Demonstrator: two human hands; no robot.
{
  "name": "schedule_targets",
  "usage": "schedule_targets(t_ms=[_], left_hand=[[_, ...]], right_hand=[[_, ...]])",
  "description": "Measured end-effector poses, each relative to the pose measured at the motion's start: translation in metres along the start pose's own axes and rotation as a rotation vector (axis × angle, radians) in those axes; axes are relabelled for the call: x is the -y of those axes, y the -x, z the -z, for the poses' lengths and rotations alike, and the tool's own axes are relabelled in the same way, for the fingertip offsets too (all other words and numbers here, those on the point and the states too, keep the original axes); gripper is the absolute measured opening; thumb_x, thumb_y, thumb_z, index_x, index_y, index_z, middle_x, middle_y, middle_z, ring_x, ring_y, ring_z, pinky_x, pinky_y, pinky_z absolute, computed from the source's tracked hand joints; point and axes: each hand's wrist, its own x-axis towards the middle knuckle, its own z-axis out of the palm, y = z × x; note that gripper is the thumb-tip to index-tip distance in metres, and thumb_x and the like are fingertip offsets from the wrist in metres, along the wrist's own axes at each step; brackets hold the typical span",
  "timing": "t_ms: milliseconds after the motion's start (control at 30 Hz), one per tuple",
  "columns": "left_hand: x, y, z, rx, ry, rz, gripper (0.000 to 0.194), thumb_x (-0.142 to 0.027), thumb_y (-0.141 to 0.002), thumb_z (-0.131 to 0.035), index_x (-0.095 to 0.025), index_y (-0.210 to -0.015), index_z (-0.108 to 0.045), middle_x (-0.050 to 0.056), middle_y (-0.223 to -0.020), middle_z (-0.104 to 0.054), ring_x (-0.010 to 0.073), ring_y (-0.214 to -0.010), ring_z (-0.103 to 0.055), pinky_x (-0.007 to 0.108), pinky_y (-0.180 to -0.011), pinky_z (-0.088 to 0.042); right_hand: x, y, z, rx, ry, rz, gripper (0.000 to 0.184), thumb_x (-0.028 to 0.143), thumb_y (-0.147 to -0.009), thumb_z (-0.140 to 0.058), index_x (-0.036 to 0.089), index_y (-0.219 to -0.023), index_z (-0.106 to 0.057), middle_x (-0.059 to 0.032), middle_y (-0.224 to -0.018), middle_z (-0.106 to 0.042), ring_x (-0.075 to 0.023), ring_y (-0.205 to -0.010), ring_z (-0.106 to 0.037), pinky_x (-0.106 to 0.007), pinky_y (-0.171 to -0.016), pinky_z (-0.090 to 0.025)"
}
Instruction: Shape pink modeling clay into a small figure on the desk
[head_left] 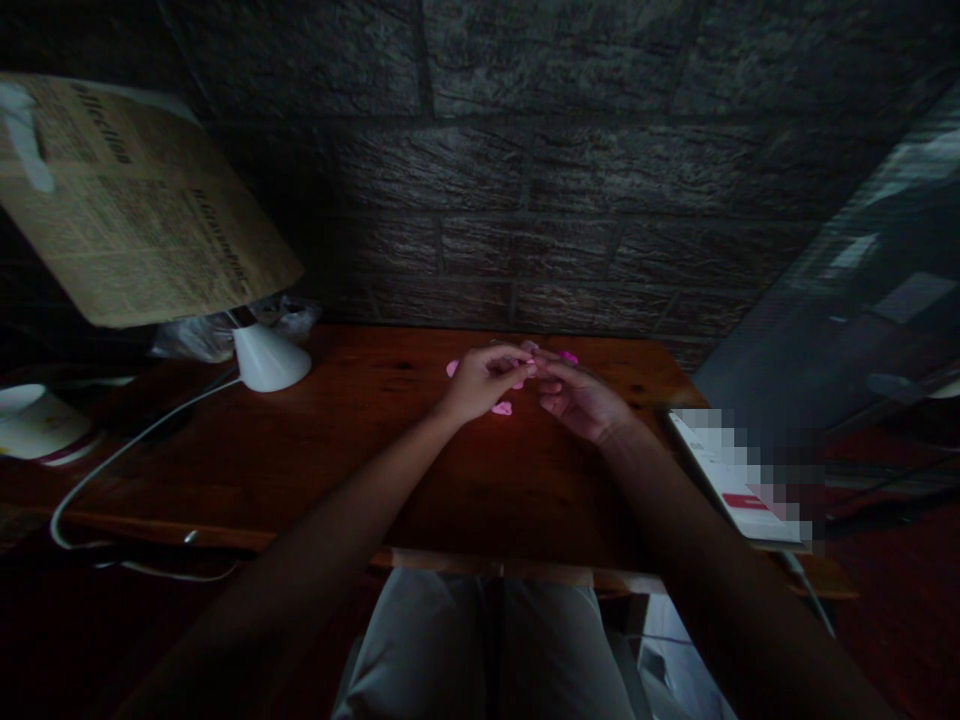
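Observation:
Both my hands meet over the far middle of a dark red wooden table [352, 450]. My left hand [484, 383] is curled, its fingertips pinching a small pink piece [501, 408] that peeks out below and beside it. My right hand [577, 400] lies palm up with its fingers bent toward the left hand, touching the same pink material; another bit of pink [568, 357] shows past its fingertips. What exactly the pink thing is stays unclear in the dim light.
A white lamp base [268, 358] with a newspaper-covered shade [135, 200] stands at the back left, its white cable [112, 460] trailing over the table. Crumpled plastic [195, 338] lies behind it. A white paper or booklet [731, 475] sits at the right edge. A brick wall backs the table.

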Motion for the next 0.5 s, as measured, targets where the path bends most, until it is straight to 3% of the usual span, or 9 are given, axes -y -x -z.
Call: schedule_targets(t_ms=[133, 333, 500], left_hand=[[-0.0001, 0.0001, 0.0007, 0.001, -0.021, 0.014, 0.014, -0.025, -0.088, -0.073, -0.014, -0.097, -0.073, 0.004, -0.078, -0.075, 0.0128, -0.069, -0.07, 0.024, -0.065, -0.055], [-0.0028, 0.0015, 0.0005, 0.014, -0.016, -0.006, 0.015, -0.025, -0.09, -0.071, -0.015, -0.1, -0.073, 0.007, -0.093, -0.078, 0.0121, -0.071, -0.071, 0.024, -0.065, -0.057], [-0.0049, 0.001, 0.0003, 0.017, -0.006, -0.001, 0.011, -0.02, -0.09, -0.068, -0.015, -0.097, -0.073, 0.007, -0.09, -0.076, 0.0109, -0.069, -0.069, 0.022, -0.063, -0.055]], right_hand=[[-0.0005, 0.0004, -0.0005, 0.0, -0.011, -0.013, 0.029, 0.017, -0.068, -0.091, 0.02, -0.091, -0.073, 0.004, -0.073, -0.068, -0.0016, -0.052, -0.044, -0.011, -0.044, -0.036], [-0.0002, -0.0012, 0.0026, 0.008, -0.002, -0.013, 0.032, 0.017, -0.068, -0.091, 0.022, -0.095, -0.073, 0.0042, -0.075, -0.068, -0.0025, -0.052, -0.044, -0.014, -0.043, -0.034], [-0.0003, -0.0013, 0.0035, 0.016, -0.007, -0.018, 0.034, 0.017, -0.067, -0.092, 0.022, -0.096, -0.074, 0.0038, -0.074, -0.068, -0.0028, -0.053, -0.044, -0.013, -0.044, -0.035]])
